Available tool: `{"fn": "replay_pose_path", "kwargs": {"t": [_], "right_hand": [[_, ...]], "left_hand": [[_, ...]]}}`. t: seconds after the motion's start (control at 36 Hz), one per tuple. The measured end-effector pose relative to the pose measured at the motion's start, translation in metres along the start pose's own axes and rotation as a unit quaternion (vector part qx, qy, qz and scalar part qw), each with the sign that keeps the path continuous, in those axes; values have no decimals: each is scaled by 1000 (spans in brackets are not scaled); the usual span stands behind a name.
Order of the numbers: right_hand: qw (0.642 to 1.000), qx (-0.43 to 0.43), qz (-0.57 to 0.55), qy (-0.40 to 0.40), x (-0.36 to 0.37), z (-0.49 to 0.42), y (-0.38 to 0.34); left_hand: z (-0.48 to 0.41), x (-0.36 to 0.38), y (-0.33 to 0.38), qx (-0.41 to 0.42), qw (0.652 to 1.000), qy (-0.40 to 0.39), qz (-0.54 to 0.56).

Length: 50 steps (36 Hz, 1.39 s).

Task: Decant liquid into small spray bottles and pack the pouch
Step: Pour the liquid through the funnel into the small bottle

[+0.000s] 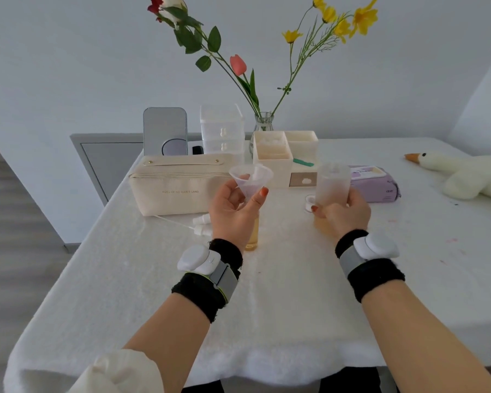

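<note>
At left, funnel (250, 180) pinched by left hand (233, 211) above small bottle (252, 234), likely to guide pour. At right, source bottle (332, 182) clasped upright by right hand (343, 212). Further left, spray heads (201, 222) laid aside near pouch (179, 188).

bright, even daylight; soft shadows; wide-angle edge bending; slight softness

I log one head-worn wide-angle view, facing forward and down over the table (267, 321), close above left hand (233, 207) and right hand (345, 211).

Plush goose (465, 177) — wipes pack (376, 187) — vase (263, 126)
</note>
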State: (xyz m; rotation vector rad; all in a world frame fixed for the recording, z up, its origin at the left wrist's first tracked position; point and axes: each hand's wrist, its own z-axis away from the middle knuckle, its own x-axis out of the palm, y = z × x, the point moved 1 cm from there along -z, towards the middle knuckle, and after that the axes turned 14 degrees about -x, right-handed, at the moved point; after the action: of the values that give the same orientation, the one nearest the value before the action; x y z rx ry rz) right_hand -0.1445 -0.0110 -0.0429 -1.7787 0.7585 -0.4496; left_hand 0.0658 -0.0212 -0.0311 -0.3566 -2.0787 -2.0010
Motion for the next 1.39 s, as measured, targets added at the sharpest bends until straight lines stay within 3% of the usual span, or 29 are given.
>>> {"fn": "replay_pose_path", "kwargs": {"t": [0.36,0.44,0.56,0.69,0.78,0.86,1.14,1.39], "right_hand": [[992,-68,103,18,-7,14,20],[982,-81,160,59,-7,27,17],[959,-204,164,105,3,47,3],[933,-350,79,-15,21,59,-27],[936,-336,5,-104,34,68,-45],[928,-344,-30,-141,42,73,-56],[890,-415,93,-163,48,76,-76],[898,-394,107,-164,50,76,-79]], "left_hand": [[1,0,-2,5,1000,-1,-1],[2,1,-2,2,1000,-3,0],[2,1,-2,2,1000,2,-3],[3,0,-2,8,1000,7,-16],[4,-1,-2,8,1000,6,-15],[5,-2,-2,5,1000,-2,-18],[9,-1,1,2,1000,-2,-26],[10,-5,-3,16,997,-1,-71]]}}
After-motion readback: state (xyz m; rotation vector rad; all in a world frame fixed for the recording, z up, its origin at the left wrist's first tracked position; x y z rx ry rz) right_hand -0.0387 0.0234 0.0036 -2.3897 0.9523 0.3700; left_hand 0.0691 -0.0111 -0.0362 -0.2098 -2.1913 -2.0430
